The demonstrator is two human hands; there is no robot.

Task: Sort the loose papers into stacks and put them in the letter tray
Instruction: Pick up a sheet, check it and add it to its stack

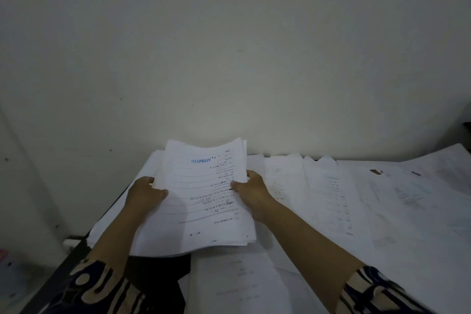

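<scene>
The stack is gripped at its left edge by the left hand, thumb on the top sheet and fingers curled underneath, and at its right edge by the right hand the same way, likely so the sheets are kept square while squared up or carried. It is held just above the left end of the table, over more paper, with loose sheets spread to the right of it; no letter tray is seen. Long axis is run away from the person toward the wall, print upside down with the blue "APPROVED" stamp at the far end, far edge bowed upward.
</scene>
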